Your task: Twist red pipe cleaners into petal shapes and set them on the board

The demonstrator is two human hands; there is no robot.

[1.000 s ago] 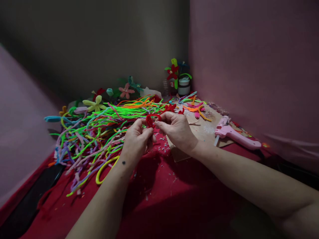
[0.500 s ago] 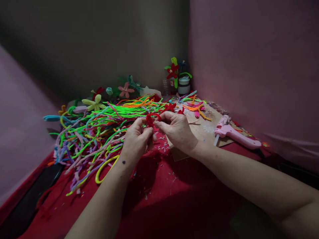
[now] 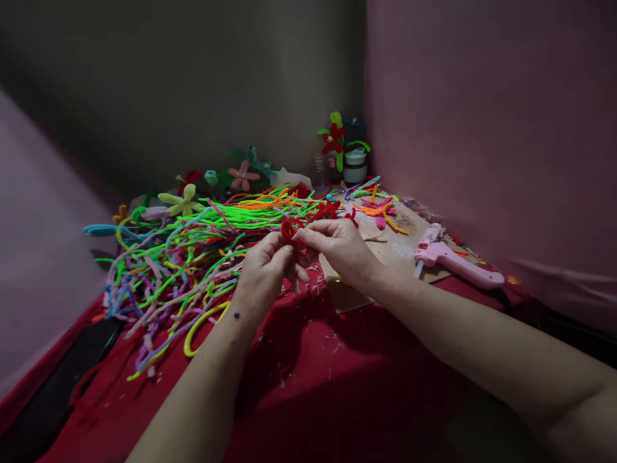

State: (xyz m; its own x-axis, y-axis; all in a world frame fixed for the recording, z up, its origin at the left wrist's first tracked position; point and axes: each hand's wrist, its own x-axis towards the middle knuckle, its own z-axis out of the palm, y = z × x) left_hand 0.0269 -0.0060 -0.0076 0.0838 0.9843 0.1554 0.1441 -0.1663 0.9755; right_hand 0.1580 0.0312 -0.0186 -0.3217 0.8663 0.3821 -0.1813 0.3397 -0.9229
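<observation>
A red pipe cleaner (image 3: 290, 226), bent into a loop, is held between my two hands over the front of the table. My left hand (image 3: 264, 262) pinches it from the left and below, thumb toward me. From the right, my right hand (image 3: 337, 247) grips it between thumb and forefinger near the loop. Its lower part is hidden by my fingers. Just behind my hands lie red pipe-cleaner petals (image 3: 328, 209). To the left spreads a heap of coloured pipe cleaners (image 3: 193, 257), mostly green, purple and pink.
A pink glue gun (image 3: 453, 260) rests on a cardboard sheet (image 3: 402, 247) at the right, near orange and pink pipe-cleaner shapes (image 3: 378, 209). Finished flowers (image 3: 182, 200) stand at the back left. A lidded jar (image 3: 355, 166) sits in the corner. Scraps litter the red cloth (image 3: 308, 386).
My right hand has shifted slightly left and closer to my left hand. The red pipe cleaner is now bent into a rounder, tighter loop.
</observation>
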